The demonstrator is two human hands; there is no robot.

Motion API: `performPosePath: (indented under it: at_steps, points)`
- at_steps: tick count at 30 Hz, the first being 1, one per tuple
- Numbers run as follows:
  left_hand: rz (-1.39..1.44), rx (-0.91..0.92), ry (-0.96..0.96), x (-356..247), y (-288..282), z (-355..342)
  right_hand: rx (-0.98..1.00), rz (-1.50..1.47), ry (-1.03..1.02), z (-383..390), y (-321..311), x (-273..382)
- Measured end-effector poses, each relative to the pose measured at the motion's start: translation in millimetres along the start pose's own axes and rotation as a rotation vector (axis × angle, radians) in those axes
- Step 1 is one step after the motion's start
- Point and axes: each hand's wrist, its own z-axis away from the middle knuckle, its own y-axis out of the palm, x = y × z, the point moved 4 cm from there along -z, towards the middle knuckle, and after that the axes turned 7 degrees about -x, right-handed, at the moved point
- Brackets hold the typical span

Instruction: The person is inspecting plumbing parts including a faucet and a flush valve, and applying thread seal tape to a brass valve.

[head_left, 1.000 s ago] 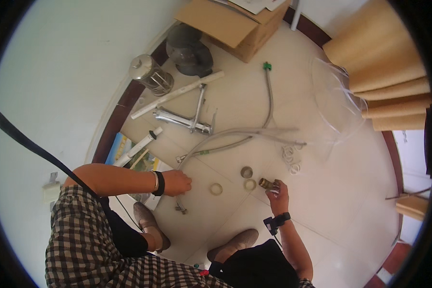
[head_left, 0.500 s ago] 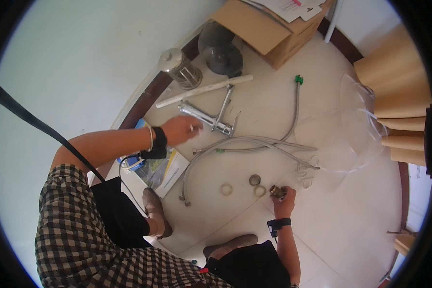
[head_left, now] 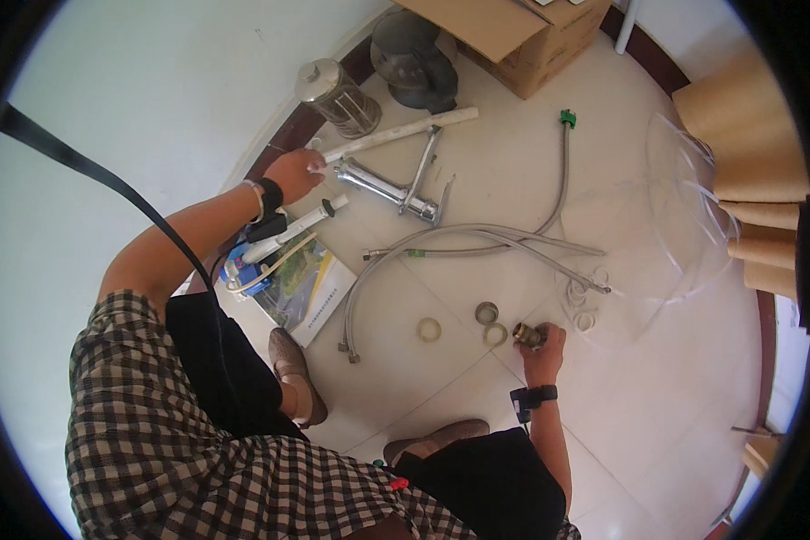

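Observation:
My left hand (head_left: 294, 175) is at the near left end of a white plastic pipe (head_left: 405, 134) by the wall, its fingers closed around that end. A chrome faucet (head_left: 382, 189) lies just right of this hand. Below it, a white tubular valve with a blue base (head_left: 283, 234) rests on a printed booklet (head_left: 306, 288). My right hand (head_left: 544, 353) grips a brass threaded fitting (head_left: 528, 336) low over the floor. Left of the fitting lie a dark metal ring (head_left: 486, 312) and two pale rings (head_left: 429, 329).
Braided hoses (head_left: 477, 229) curve across the mid floor, one with a green nut (head_left: 568, 118). White rings (head_left: 585, 320) and clear tubing (head_left: 675, 225) lie right. A metal canister (head_left: 337, 99), a dark jug (head_left: 414, 67) and a cardboard box (head_left: 531, 54) stand at the back.
My left hand has moved from beside the faucet leftward to the pipe's end, uncovering the white valve on the booklet. The right hand still holds the brass fitting. The view has shifted slightly.

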Motion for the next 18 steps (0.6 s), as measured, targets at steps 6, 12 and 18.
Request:
performPosePath:
  at_steps: [6,12,18]
  points:
    - [-0.197,-0.038,0.381,-66.4,48.5,-20.2,0.016,0.075,-0.006,-4.0,1.1,-2.4]
    - [-0.51,-0.124,0.306,-81.7,77.2,-22.9,0.036,0.154,-0.021,-3.2,0.3,6.3]
    - [-0.39,0.073,0.266,-109.6,96.9,-20.8,0.028,0.217,-0.079,4.6,-1.5,10.0]
